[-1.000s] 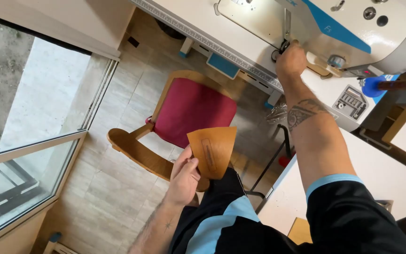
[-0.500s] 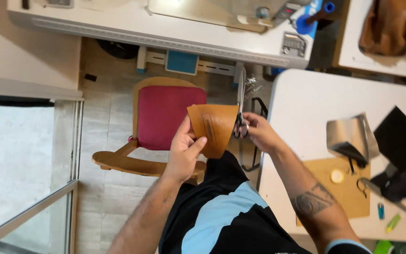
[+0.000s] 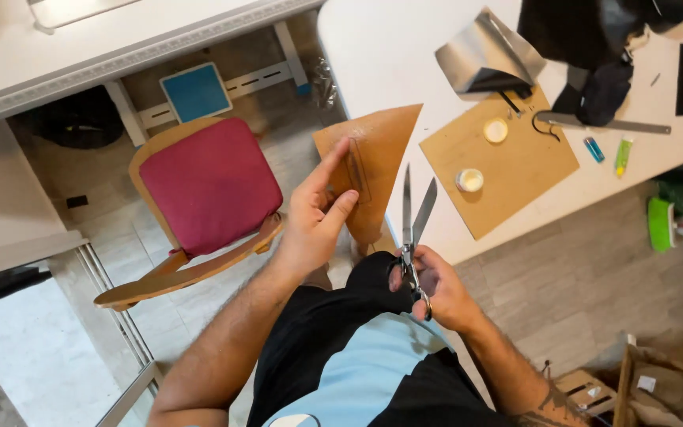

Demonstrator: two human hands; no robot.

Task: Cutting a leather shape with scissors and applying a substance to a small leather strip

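Observation:
My left hand (image 3: 314, 225) grips a tan leather piece (image 3: 373, 162), thumb and fingers pinched on its left side near a stitched slot. My right hand (image 3: 436, 285) holds a pair of steel scissors (image 3: 413, 217) by the handles, blades spread and pointing up just right of the leather, not touching it. Both hands hover over my lap, at the edge of the white table (image 3: 389, 55).
A wooden chair with a red cushion (image 3: 211, 182) stands to the left. On the table lie a brown board (image 3: 507, 166) with two small round tins, a folded grey sheet (image 3: 484, 59), black material (image 3: 586, 47), a metal ruler (image 3: 602, 122) and a lighter. A sewing table (image 3: 120, 39) stands at the back left.
My view has swung right toward the white table. My right hand brought the scissors down from beside the leather to below it, and the blades now stand apart.

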